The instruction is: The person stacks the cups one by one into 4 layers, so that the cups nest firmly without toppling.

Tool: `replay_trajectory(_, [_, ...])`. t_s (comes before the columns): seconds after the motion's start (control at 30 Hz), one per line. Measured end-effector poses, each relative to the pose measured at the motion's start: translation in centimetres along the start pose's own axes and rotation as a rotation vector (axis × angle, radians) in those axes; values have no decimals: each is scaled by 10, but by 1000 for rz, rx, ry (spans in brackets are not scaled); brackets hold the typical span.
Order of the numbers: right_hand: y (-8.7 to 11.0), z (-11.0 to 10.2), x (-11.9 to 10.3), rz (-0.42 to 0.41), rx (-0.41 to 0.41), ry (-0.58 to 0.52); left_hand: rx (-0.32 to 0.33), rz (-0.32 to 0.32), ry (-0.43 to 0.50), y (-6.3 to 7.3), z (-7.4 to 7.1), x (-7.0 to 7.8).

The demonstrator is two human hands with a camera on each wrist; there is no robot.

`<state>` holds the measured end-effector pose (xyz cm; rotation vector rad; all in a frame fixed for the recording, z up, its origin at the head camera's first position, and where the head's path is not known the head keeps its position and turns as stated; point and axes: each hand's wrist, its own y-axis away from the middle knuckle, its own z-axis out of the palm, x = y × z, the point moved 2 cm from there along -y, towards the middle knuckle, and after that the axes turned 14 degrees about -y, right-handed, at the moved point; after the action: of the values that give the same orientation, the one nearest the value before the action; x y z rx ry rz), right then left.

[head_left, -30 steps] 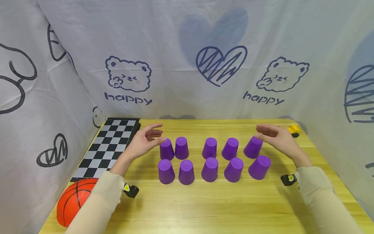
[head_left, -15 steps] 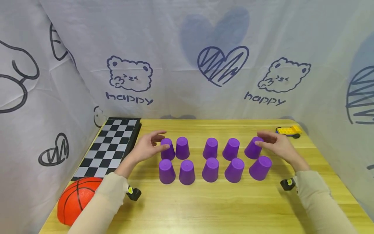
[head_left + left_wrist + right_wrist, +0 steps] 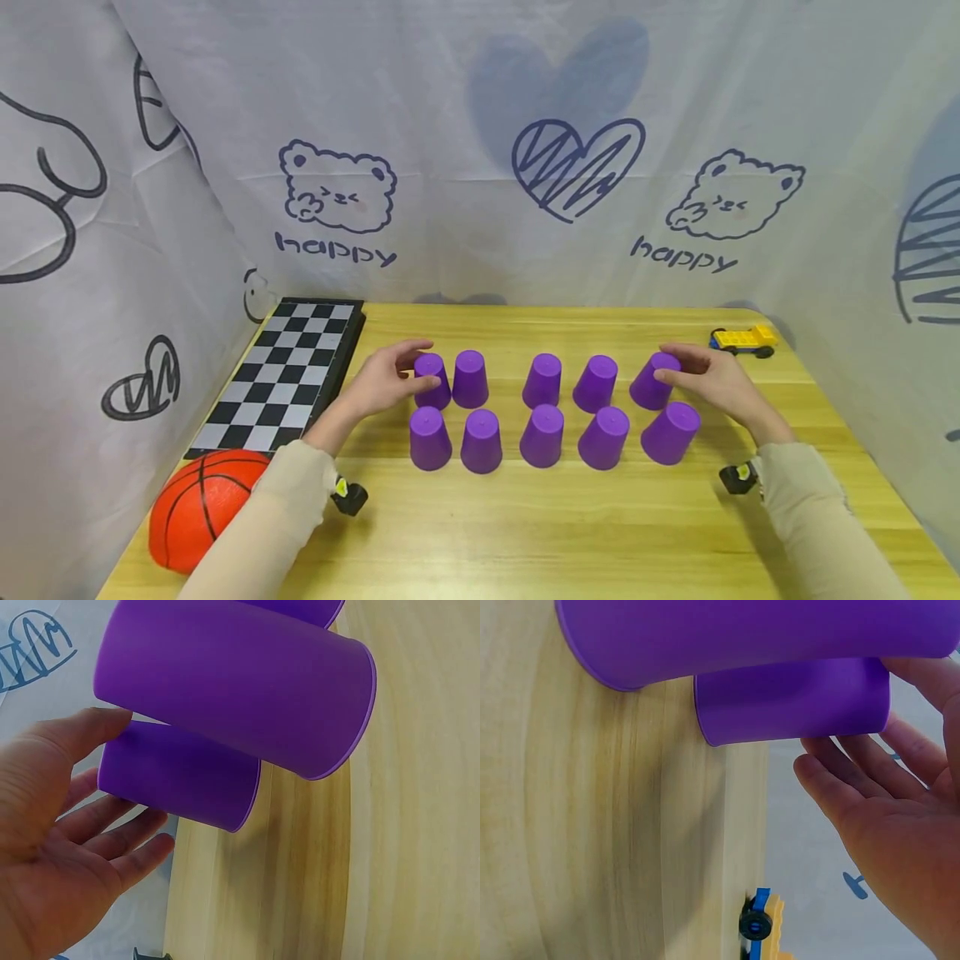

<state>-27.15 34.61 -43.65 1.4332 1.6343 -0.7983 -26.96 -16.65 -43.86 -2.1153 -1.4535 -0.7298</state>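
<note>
Purple cups stand upside down on the table in two rows. At the back row's left end, my left hand point(image 3: 381, 383) grips a purple cup point(image 3: 432, 385) near its top, thumb on the near side and fingers reaching behind. My right hand point(image 3: 707, 379) grips the purple cup point(image 3: 649, 387) at the back row's right end in the same way. Both held cups, the left one point(image 3: 180, 772) and the right one point(image 3: 795, 701), also show in the wrist views, partly covered by the nearer front-row cups point(image 3: 240, 682). Some fingertips are hidden behind the held cups.
A checkered board point(image 3: 281, 375) lies at the left, with an orange-red basketball-patterned ball point(image 3: 198, 512) in front of it. At the back right stands a yellow toy truck point(image 3: 742, 340). Printed cloth hangs behind the wooden table point(image 3: 525, 533) and at both sides.
Both hands have come down from above the outer back cups and closed around them. The left hand has also shifted slightly right. The cups stay in place on the table.
</note>
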Motion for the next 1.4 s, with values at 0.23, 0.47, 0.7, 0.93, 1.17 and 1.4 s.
replay_trajectory(0.23, [0, 1, 1, -2, 6, -2, -4, -33, 17, 0, 1, -3])
replay_trajectory(0.47, [0, 0, 2, 3, 9, 9, 2, -49, 10, 0, -5, 0])
replay_trajectory(0.7, [-1, -2, 3, 13, 6, 25, 27, -58, -11, -7, -22, 12])
replay_trajectory(0.93, [-3, -2, 5, 9, -2, 30, 70, -61, -46, -21, -38, 21])
replay_trajectory(1.17, [-1, -1, 4, 22, -11, 7, 96, -48, -51, -42, -46, 30])
replay_trajectory(1.4, [-1, -1, 4, 29, -6, 12, 87, -70, -76, -64, -47, 42])
